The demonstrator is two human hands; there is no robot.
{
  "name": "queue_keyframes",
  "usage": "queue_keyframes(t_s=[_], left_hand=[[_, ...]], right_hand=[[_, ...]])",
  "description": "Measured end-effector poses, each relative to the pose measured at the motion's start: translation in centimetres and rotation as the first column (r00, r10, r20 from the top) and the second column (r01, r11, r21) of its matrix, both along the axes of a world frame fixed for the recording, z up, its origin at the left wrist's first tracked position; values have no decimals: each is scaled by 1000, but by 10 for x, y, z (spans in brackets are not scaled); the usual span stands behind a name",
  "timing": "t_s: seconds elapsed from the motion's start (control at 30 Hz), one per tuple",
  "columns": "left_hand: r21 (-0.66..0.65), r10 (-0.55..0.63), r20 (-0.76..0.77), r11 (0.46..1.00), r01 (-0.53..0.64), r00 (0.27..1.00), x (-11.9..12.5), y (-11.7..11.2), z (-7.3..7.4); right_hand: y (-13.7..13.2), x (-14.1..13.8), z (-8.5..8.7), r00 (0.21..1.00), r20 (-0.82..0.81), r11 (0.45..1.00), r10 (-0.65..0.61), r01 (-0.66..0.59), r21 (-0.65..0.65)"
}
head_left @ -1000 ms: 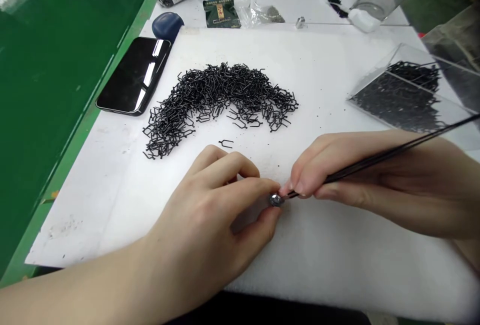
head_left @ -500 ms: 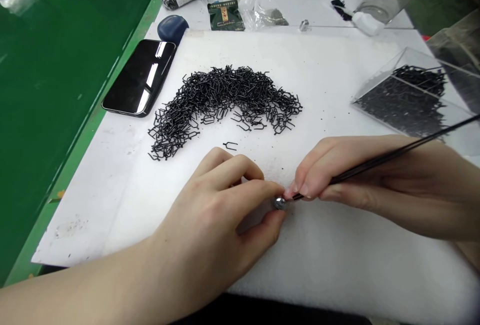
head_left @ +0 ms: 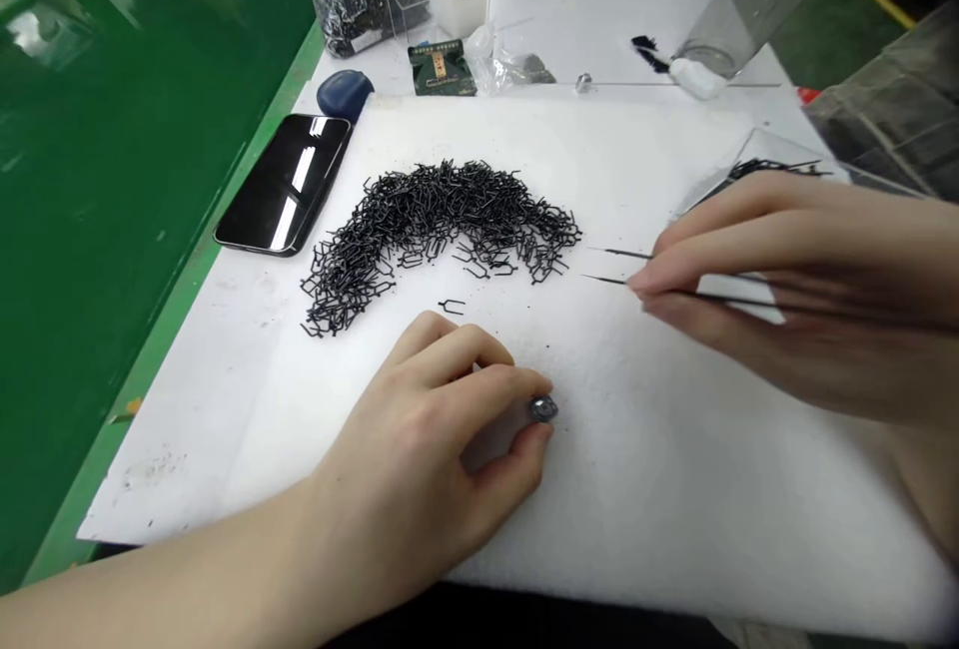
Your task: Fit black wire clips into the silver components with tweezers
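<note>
Metal bead [head_left: 543, 409] sits pinched in my left hand [head_left: 420, 449], over the white foam sheet [head_left: 674, 509], with that grip firmly closed around it. It looks hard, stiff, and light, but its shiny surface could be slippery, so I'd take hold of it by opposite edges (it's tiny, so there's little to grab). My right hand [head_left: 794, 290] grasps black tweezers [head_left: 621, 267], their tips apart and well clear of the bead, pointing toward the curved heap of black wire staples [head_left: 442, 230]. One lone staple [head_left: 452, 306] lies just beyond my left hand.
</note>
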State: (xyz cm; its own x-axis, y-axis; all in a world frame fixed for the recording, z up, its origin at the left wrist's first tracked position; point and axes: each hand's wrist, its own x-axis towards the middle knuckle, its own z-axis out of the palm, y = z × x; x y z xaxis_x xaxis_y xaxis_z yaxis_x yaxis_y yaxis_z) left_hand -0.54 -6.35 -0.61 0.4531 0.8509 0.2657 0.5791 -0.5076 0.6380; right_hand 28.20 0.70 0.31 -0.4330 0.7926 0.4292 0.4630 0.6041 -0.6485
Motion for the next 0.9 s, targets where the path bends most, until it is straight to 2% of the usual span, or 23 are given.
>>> queue_keyframes(t_s=[0.07,0.13,0.27,0.33,0.47,0.67,0.9], left_hand=[[20,8,17,1000,-8,1000,0,-1,-5],[41,18,42,999,-19,999,0,-2,-10],[61,16,54,998,-20,998,0,-3,-17],[69,13,58,997,-17,998,0,-3,-18],[78,21,58,997,-26,998,0,-1,-21],[95,30,70,995,-36,997,2,-1,-27],[104,16,93,994,-26,996,3,0,-28]], right_hand=[[4,3,-2,987,116,989,112,-121,79],[6,6,-5,961,186,970,204,-224,95],[5,12,-10,930,282,950,235,-281,134],[4,9,-11,942,275,948,193,-251,197],[6,-12,-18,972,235,922,-7,-85,378],[9,-34,-37,934,326,908,-145,-5,419],[6,-38,-40,930,316,891,-187,25,452]])
